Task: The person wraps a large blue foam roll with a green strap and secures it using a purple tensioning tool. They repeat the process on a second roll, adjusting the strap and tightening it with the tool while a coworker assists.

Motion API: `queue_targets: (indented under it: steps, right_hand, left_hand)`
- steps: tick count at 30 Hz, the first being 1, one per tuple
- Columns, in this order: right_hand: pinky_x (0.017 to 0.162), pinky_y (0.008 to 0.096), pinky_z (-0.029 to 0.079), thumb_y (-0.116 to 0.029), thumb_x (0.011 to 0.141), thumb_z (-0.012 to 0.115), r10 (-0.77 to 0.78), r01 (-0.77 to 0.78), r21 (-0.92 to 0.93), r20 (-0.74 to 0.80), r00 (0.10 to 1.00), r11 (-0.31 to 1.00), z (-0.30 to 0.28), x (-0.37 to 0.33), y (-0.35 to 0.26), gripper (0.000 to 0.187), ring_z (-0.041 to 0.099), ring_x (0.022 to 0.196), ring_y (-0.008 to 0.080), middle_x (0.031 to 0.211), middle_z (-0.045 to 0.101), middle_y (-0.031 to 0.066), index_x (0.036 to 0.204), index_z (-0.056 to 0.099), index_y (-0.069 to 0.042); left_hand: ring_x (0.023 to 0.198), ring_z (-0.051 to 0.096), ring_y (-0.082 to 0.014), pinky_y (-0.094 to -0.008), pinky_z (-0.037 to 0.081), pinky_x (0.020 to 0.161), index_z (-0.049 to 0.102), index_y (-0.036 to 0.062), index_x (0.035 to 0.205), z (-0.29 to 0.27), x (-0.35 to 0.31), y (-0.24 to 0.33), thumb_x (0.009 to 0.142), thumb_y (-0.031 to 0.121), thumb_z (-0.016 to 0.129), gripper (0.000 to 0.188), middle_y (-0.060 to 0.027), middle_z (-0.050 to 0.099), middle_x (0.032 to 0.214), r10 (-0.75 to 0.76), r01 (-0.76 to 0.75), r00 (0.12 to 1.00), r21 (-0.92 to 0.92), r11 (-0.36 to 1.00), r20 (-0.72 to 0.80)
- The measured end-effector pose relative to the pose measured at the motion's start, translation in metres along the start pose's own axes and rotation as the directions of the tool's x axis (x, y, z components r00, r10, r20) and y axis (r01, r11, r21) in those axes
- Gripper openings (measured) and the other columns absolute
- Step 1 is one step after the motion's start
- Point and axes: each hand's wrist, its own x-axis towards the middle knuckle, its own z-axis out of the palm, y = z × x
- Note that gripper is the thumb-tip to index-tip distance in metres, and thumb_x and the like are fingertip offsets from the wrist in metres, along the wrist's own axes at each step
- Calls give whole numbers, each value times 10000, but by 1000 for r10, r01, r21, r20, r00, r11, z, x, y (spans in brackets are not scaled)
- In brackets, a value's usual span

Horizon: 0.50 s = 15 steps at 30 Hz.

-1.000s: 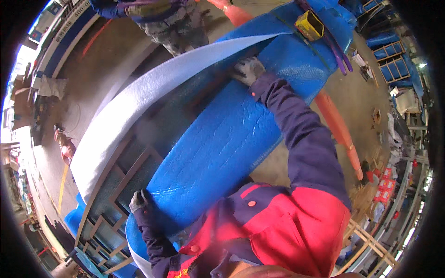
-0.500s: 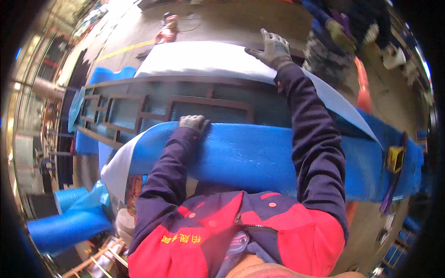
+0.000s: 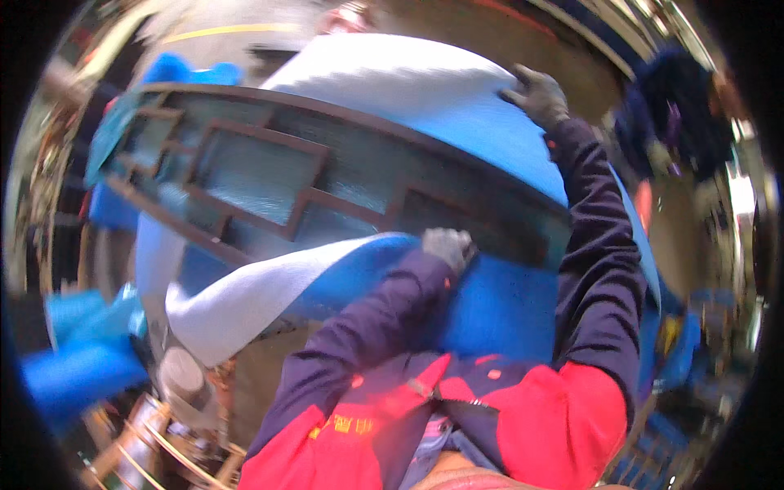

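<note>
A long dark-brown lattice frame (image 3: pixel 359 120), its panels covered with bluish clear film, lies on a foam sheet (image 3: pixel 506 306) that is blue on one face and white on the other. My left hand (image 3: pixel 447 247), in a grey glove, is closed on the sheet's near edge beside the frame. Left of it, that edge curls over and shows its white face. With the arm stretched out, my gloved right hand (image 3: pixel 541 98) pinches the far edge of the sheet, which is raised beyond the frame. Motion blurs parts of the picture.
Blue rolled material (image 3: pixel 86 371) lies at the lower left, near a pale round-topped object (image 3: pixel 181 371) and a wooden slatted frame (image 3: pixel 147 445). A person in dark clothes (image 3: pixel 674 114) is at the far right. More blue sheeting (image 3: pixel 192 73) sticks out behind the frame's left end.
My left hand has slid right along the near edge. My right hand has gone from open fingers to gripping the far edge, now farther right. My view has turned, tilting the frame.
</note>
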Motion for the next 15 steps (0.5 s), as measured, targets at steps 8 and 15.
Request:
queue_targets:
  steps: [8,15]
  right_hand:
    - [747,496,527,-334,862,749,420,-406,111,-217,881,907,109,-192,-161,257,670,892,377,925,667,121,961,623,-133]
    - [822,505,523,-352,876,718,558,-551,87,-154,816,830,115,-193,-162,262,670,946,351,991,671,99,1015,629,-148]
  left_hand:
    - [988,745,-331,-477,587,850,794,139,1019,37,36,-31,907,378,671,291,-115,773,1019,6,-2,987,-28,1000,159]
    - [995,681,-377,-509,551,852,729,143,1018,-25,21,-72,867,414,736,310,-144,705,1044,572,-572,820,-35,819,-30]
